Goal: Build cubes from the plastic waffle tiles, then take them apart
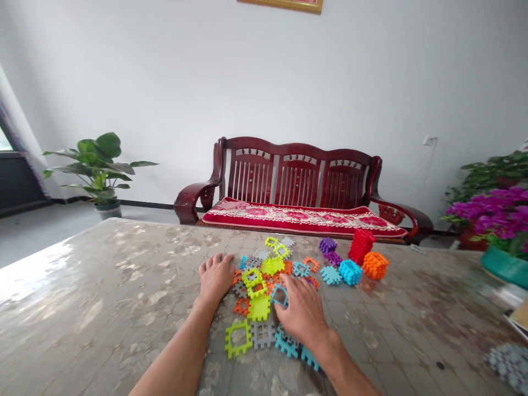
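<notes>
Interlocking plastic tiles with notched edges lie in a loose heap on the table. My left hand (216, 278) rests at the heap's left side, palm down, fingers extended, beside orange and grey tiles. Over the right side of the heap is my right hand (304, 309), its thumb and fingers apart. A blue window-frame tile lies by its thumb; whether they touch I cannot tell. Between the hands are lime-green tiles (259, 309). Nearer to me are a grey window tile (263, 335) and blue tiles (285, 345), partly hidden by my right hand and forearm.
Right of the heap stand a red stack (361, 246), an orange stack (375, 265), a blue stack (350, 272) and a purple stack (328, 245). Grey tiles (510, 364) sit at the near right. A teal flower pot (505, 265) stands rightward; a wooden bench (297, 179) is behind the table.
</notes>
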A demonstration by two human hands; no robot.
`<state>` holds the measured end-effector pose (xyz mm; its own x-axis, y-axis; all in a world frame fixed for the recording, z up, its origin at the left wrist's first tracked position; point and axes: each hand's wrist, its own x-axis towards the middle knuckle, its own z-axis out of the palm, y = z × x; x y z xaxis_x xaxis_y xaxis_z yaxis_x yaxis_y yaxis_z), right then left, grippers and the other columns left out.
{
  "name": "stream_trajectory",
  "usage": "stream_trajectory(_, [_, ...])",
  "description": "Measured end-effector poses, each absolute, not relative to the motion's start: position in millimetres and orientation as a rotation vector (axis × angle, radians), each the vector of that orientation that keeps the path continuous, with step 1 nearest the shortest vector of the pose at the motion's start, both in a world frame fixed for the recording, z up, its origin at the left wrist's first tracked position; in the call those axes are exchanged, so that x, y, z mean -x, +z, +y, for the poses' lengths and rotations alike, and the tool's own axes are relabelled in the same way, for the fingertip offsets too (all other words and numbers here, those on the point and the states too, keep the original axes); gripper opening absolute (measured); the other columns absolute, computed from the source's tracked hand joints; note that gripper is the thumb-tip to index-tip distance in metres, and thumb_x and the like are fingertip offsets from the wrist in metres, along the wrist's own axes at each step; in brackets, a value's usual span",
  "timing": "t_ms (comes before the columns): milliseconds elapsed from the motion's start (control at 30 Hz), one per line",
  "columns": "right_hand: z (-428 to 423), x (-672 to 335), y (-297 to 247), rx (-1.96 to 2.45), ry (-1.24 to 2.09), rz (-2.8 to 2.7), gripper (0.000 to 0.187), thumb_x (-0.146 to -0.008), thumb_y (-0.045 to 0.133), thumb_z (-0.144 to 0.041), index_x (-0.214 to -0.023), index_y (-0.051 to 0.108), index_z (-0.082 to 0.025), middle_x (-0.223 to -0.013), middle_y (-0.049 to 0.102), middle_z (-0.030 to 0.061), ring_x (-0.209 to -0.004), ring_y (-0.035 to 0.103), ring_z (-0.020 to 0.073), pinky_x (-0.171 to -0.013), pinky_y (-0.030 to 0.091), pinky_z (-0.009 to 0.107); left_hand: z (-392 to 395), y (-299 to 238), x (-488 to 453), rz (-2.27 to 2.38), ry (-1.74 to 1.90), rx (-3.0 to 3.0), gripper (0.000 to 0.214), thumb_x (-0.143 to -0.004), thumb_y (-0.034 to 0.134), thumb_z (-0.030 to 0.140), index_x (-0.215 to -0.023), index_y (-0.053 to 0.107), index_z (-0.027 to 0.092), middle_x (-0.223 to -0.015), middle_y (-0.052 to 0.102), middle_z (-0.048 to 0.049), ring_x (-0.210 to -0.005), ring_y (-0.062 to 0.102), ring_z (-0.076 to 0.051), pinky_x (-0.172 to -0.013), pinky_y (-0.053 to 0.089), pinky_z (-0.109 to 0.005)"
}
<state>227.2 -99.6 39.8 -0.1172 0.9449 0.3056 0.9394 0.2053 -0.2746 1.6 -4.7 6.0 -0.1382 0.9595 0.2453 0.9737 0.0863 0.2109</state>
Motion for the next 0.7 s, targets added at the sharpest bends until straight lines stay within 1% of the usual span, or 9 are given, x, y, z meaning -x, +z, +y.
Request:
stream_trajectory(100, [-92, -242, 41, 1.707, 0.066, -2.002, 0.054, -0.075, 0.060, -0.023, -0.129, 0.055, -0.020, -0.121, 0.066, 0.0085, -0.111, 0.060, 0.0244, -0.096, 0.043, 0.035, -6, 8, -2, -2.282, -0.496, 2.037, 0.045, -0.090, 0.039, 0.033, -0.130, 0.059, 0.029, -0.138, 0.054, -0.0110, -0.125, 0.048, -0.029, -0.104, 0.029, -0.047])
stream_trajectory(200, [-82, -264, 37, 1.706, 0.109, -1.857, 0.055, -0.075, 0.059, -0.024, -0.129, 0.055, -0.018, -0.119, 0.067, 0.0093, -0.112, 0.061, 0.0233, -0.097, 0.044, 0.034, -6, 9, -2, -2.287, -0.478, 2.032, 0.045, -0.090, 0.039, 0.034, -0.130, 0.059, 0.030, -0.138, 0.054, -0.0105, -0.125, 0.048, -0.028, -0.104, 0.029, -0.046])
stream_trajectory(333, [-69, -298, 21, 1.707, 0.191, -1.622, 0.052, -0.075, 0.058, -0.031, -0.125, 0.057, -0.016, -0.112, 0.069, 0.0104, -0.105, 0.064, 0.0241, -0.094, 0.048, 0.037, -5, 9, -2, -2.293, -0.481, 2.029, 0.045, -0.090, 0.039, 0.033, -0.129, 0.059, 0.030, -0.138, 0.054, -0.0103, -0.124, 0.048, -0.028, -0.104, 0.029, -0.045])
stream_trajectory(433, [-65, -315, 10, 1.697, 0.215, -1.563, 0.050, -0.075, 0.058, -0.034, -0.121, 0.059, -0.014, -0.112, 0.069, 0.0125, -0.102, 0.065, 0.0256, -0.093, 0.049, 0.040, -5, 10, -2, -2.291, -0.490, 2.033, 0.043, -0.090, 0.040, 0.034, -0.128, 0.060, 0.031, -0.137, 0.055, -0.0101, -0.123, 0.048, -0.028, -0.104, 0.029, -0.045])
stream_trajectory(600, [-68, -316, 11, 1.658, 0.232, -1.662, 0.044, -0.072, 0.061, -0.033, -0.112, 0.066, -0.016, -0.108, 0.070, 0.0115, -0.098, 0.065, 0.0264, -0.090, 0.050, 0.041, -6, 9, -1, -2.289, -0.481, 2.024, 0.043, -0.089, 0.040, 0.034, -0.128, 0.060, 0.030, -0.137, 0.055, -0.0100, -0.123, 0.048, -0.028, -0.104, 0.030, -0.045])
stream_trajectory(700, [-69, -308, 16, 1.565, 0.340, -1.629, 0.041, -0.072, 0.062, -0.034, -0.108, 0.069, -0.018, -0.104, 0.072, 0.0098, -0.094, 0.066, 0.0251, -0.085, 0.053, 0.039, -5, 8, -1, -2.279, -0.473, 2.026, 0.044, -0.090, 0.040, 0.034, -0.128, 0.060, 0.031, -0.136, 0.056, -0.0098, -0.123, 0.048, -0.028, -0.104, 0.030, -0.044])
